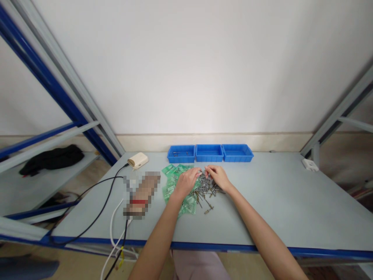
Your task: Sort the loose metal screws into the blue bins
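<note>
My left hand [188,181] is above a spread of small green plastic bags [186,206], its fingers drawn together in a pinch. Close by on the right, the fingers of my right hand [218,177] are also pinched, over a loose pile of metal screw-like fasteners [205,187]. A narrow gap separates the fingertips of the two hands. Whatever they pinch is too small to name. Some fasteners are silver and others brass-coloured; a few lie loose towards the front of the pile. My hands cover part of both the bags and the pile.
Along the back stand three blue bins: the left bin [181,160] holds a few small metal pieces, beside the middle bin [209,159] and right bin [238,158]. A cream-coloured device [138,160], a pixelated object [142,194] and cables [109,194] occupy the left side. A white object [310,165] sits far right.
</note>
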A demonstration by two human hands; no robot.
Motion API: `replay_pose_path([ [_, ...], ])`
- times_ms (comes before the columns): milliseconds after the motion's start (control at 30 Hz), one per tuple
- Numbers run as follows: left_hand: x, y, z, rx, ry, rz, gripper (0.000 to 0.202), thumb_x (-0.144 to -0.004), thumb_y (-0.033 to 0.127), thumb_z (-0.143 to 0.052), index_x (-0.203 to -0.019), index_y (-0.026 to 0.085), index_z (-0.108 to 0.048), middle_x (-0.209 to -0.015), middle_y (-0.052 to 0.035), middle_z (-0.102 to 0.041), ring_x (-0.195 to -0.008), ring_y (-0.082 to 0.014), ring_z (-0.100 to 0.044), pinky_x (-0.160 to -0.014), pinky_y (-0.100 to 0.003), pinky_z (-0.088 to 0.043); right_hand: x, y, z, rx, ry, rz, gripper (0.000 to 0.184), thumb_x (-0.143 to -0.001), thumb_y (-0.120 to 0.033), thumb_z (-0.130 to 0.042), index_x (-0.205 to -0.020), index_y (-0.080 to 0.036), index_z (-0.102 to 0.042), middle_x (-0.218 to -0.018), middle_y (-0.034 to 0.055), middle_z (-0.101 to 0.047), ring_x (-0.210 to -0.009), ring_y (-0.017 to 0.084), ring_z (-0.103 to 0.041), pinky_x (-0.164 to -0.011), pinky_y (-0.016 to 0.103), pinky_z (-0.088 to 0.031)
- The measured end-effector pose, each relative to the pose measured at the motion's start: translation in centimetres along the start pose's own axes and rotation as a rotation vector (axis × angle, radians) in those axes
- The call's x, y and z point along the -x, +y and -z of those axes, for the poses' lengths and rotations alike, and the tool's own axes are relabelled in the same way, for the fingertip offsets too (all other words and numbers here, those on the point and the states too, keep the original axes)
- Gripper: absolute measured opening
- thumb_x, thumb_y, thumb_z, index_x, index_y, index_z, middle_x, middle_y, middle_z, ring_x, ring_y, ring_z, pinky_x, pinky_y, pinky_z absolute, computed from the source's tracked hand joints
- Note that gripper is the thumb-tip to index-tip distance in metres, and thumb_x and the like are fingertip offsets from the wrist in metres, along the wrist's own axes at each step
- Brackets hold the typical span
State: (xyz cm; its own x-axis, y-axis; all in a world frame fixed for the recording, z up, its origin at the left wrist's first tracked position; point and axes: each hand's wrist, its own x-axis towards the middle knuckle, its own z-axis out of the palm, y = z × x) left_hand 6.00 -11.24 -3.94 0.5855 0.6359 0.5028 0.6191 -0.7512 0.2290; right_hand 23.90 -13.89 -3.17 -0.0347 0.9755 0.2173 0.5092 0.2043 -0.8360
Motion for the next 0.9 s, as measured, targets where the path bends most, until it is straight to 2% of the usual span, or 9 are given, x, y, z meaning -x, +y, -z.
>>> replay_pose_path([
  [67,0.03,0.04,-0.09,0.013,0.013,-0.027,0.026,-0.097,0.032,-0.038,-0.105,0.018,-0.059,-0.089,-0.0044,-0.067,-0.080,-0.0151,-0.063,-0.071,-0.024,-0.047,-0.18,0.40,-0.13,-0.025,0.013,-0.011,0.045,-0.091,-0.045,-0.039,-0.065,-0.017,-0.062,-0.064,0.0009,-0.064,-0.055,0.012,-0.052,-0.060,0.024,-0.037],
  [200,0.08,-0.09,-0.30,-0.028,0.061,-0.064,0.033,-0.099,0.029,-0.032,-0.093,0.017,-0.062,-0.084,-0.0053,-0.067,-0.078,-0.0156,-0.064,-0.071,-0.025,-0.047,-0.16,0.73,-0.19,-0.050,-0.013,-0.009,0.043,-0.090,-0.046,-0.041,-0.066,-0.017,-0.062,-0.064,0.0009,-0.065,-0.053,0.012,-0.051,-0.057,0.024,-0.039],
  [300,0.09,-0.17,-0.30,-0.031,0.093,-0.010,0.036,-0.099,0.029,-0.029,-0.092,0.016,-0.061,-0.083,-0.0053,-0.067,-0.076,-0.0150,-0.063,-0.069,-0.024,-0.045,-0.03,0.82,-0.24,-0.114,-0.037,0.011,0.030,-0.085,-0.045,-0.050,-0.083,-0.018,-0.063,-0.071,-0.0004,-0.067,-0.054,0.011,-0.053,-0.056,0.023,-0.041],
  [367,0.09,-0.15,-0.24,-0.027,0.086,0.025,0.036,-0.099,0.030,-0.029,-0.091,0.016,-0.061,-0.080,-0.0045,-0.066,-0.073,-0.0144,-0.063,-0.067,-0.024,-0.045,-0.02,0.90,-0.30,-0.198,-0.040,0.031,0.028,-0.080,-0.044,-0.058,-0.092,-0.018,-0.062,-0.075,0.0000,-0.068,-0.054,0.012,-0.055,-0.054,0.023,-0.043],
  [500,0.06,-0.04,-0.13,-0.020,0.031,0.070,0.033,-0.099,0.032,-0.032,-0.089,0.017,-0.060,-0.076,-0.0028,-0.065,-0.070,-0.0142,-0.062,-0.064,-0.023,-0.043,-0.11,1.03,-0.26,-0.173,0.009,0.073,0.023,-0.080,-0.040,-0.059,-0.077,-0.018,-0.064,-0.071,0.0014,-0.069,-0.052,0.011,-0.054,-0.055,0.023,-0.042],
  [633,0.06,-0.06,-0.14,0.013,0.017,0.076,0.030,-0.098,0.030,-0.034,-0.095,0.017,-0.061,-0.079,-0.0031,-0.067,-0.071,-0.0142,-0.063,-0.065,-0.023,-0.043,-0.04,0.91,0.04,-0.044,-0.004,0.078,0.030,-0.086,-0.042,-0.052,-0.073,-0.018,-0.065,-0.070,0.0008,-0.069,-0.051,0.011,-0.052,-0.055,0.023,-0.040],
  [800,0.07,-0.08,-0.21,0.026,0.019,0.064,0.033,-0.098,0.029,-0.034,-0.090,0.018,-0.064,-0.084,-0.0048,-0.068,-0.076,-0.0150,-0.064,-0.068,-0.023,-0.043,0.12,0.64,0.27,-0.073,-0.022,0.088,0.025,-0.085,-0.039,-0.053,-0.092,-0.019,-0.067,-0.075,0.0003,-0.071,-0.054,0.012,-0.055,-0.056,0.023,-0.041],
  [900,0.06,0.03,-0.18,0.036,0.006,0.089,0.032,-0.097,0.031,-0.036,-0.088,0.018,-0.064,-0.079,-0.0033,-0.068,-0.072,-0.0143,-0.063,-0.066,-0.023,-0.043,0.11,0.55,0.28,-0.041,0.008,0.090,0.024,-0.084,-0.038,-0.055,-0.088,-0.019,-0.069,-0.075,0.0013,-0.072,-0.056,0.013,-0.058,-0.060,0.024,-0.042],
])
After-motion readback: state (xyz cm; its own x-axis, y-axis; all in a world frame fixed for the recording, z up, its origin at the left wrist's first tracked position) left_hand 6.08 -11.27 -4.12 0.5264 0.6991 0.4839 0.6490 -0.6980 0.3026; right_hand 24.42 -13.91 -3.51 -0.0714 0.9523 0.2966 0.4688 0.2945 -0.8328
